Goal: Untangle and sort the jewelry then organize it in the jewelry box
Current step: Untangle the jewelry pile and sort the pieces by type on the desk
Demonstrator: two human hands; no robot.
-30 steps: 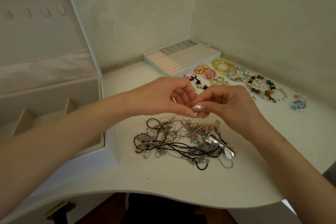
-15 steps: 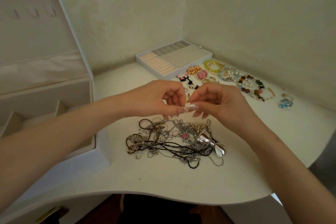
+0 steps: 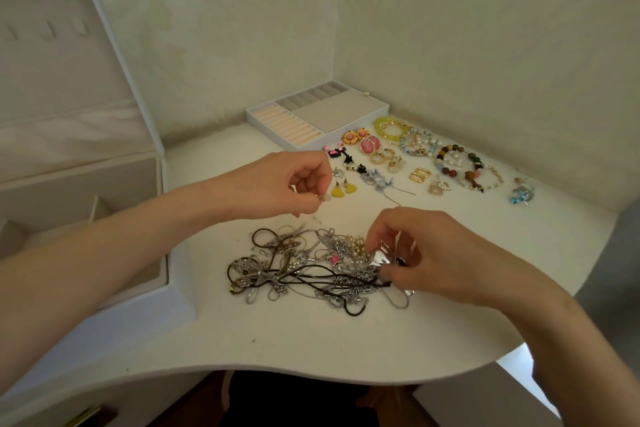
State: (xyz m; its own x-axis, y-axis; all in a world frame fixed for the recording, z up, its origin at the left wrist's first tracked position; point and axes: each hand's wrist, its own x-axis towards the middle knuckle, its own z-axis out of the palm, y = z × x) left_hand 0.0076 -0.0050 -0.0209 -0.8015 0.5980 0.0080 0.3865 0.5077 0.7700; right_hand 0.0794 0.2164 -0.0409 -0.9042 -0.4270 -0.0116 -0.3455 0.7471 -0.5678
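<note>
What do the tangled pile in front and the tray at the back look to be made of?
Tangled pile: mostly silvery metal chains and pendants, with bright glints; the pearl-like beads are of unclear material. Dark cords through it: matte, perhaps leather or waxed cord. Tray: rigid white shell with a matte beige lining, probably velvet-like fabric, no shine.

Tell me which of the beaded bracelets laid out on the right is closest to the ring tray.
The yellow-green bracelet, right beside the tray's corner; the blue-and-pearl bracelet and the dark multicoloured one lie farther right along the wall.
</note>
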